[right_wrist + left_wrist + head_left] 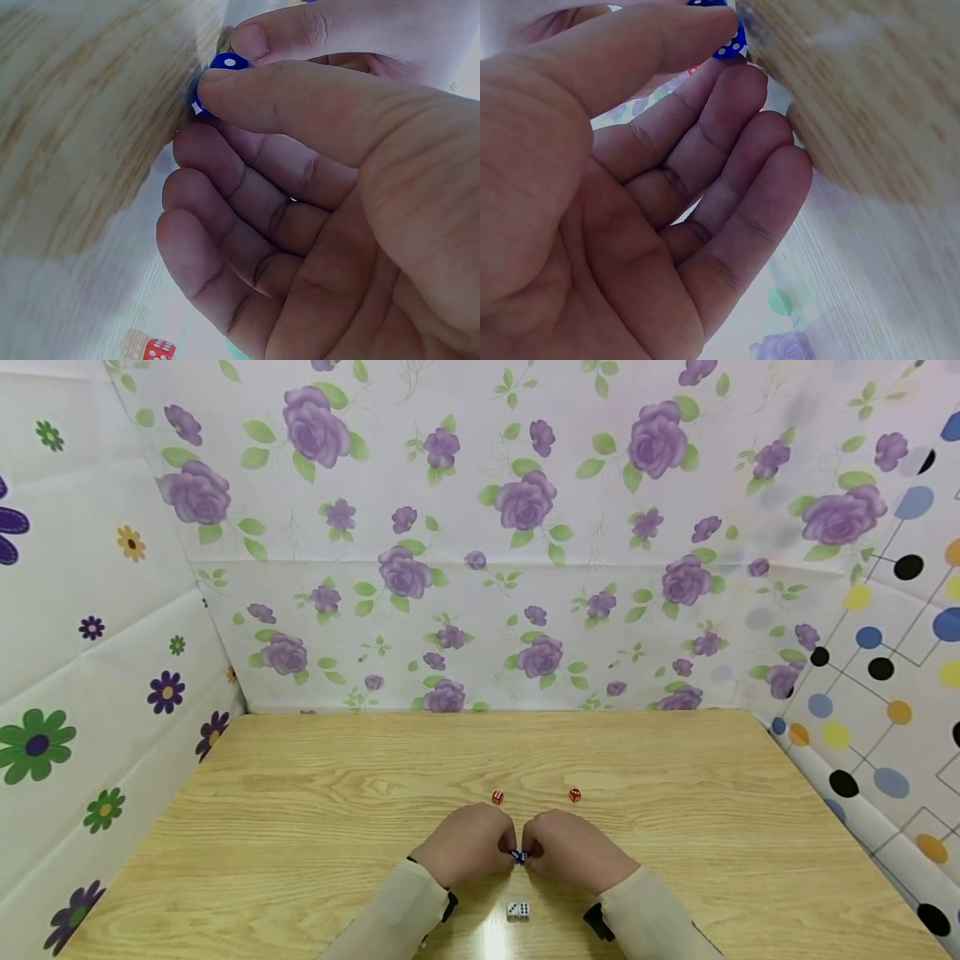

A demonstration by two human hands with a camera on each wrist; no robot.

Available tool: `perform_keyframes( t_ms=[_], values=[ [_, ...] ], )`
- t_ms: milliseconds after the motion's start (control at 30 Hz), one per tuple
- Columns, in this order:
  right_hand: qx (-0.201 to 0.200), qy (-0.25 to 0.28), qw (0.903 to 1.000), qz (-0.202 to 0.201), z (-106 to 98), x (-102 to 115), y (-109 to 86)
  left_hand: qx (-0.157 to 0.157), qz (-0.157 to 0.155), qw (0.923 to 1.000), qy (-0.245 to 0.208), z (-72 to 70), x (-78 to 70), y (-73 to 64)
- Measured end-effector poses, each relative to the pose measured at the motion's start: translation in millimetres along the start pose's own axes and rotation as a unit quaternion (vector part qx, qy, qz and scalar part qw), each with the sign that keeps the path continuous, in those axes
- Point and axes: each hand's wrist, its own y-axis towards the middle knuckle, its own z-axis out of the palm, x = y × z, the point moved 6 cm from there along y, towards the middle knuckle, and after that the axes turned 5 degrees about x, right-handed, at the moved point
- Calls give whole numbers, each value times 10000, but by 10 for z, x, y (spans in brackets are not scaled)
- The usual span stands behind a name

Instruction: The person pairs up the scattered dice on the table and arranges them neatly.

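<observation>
Two blue dice (519, 857) with white pips sit side by side on the wooden table, between the hands. My left hand (471, 845) pinches the left one; its thumb lies across the blue die (730, 48) in the left wrist view. From the other side my right hand (573, 850) pinches the right one, its thumb covering part of the blue die (229, 61) in the right wrist view. The remaining fingers of both hands are bent near the tabletop. Fingers hide much of the dice, so I cannot tell whether the two touch.
Beyond the hands lie two red dice set apart, a left red die (498, 797) and a right red die (575, 794). Nearer the body, two white dice (517, 910) stand together. Patterned cloth (480, 635) hangs behind and beside the wooden table (300, 793).
</observation>
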Motion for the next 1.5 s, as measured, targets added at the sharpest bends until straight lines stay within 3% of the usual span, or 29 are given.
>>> perform_keyframes(
  t_ms=[767,1100,1367,1500],
  values=[
    [65,-9,10000,58,17,17,-6,4,-64,9999,127,27,1,-15],
    [57,211,9996,154,45,-12,-71,196,-139,9996,-113,31,13,-52],
    [131,185,9994,254,-23,-48,-57,58,-190,9991,-370,-72,148,-115],
    [70,137,9994,324,-93,-70,-93,-181,-206,9990,-343,-135,209,-136]
  ],
)
